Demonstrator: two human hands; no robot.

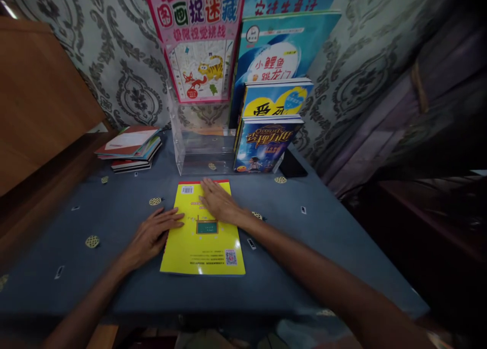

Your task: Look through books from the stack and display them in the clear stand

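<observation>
A yellow book [186,247] lies flat on the blue-grey tablecloth, its back cover up, with a barcode at the top left and a QR code at the lower right. My left hand [152,235] rests at the book's left edge, fingers stretched over the cover and the thumb side near the edge. My right hand [217,201] lies flat across the upper part of the cover, fingers extended towards the red top edge. Neither hand is wrapped round anything. Part of the cover's print is hidden under the right hand.
Behind the book stands a clear acrylic rack [201,156], with a pink picture book [200,49] at its left and several books, a blue one [262,148] in front, at its right. A stack of books [133,146] lies back left. A flat black object [292,165] lies beside the rack.
</observation>
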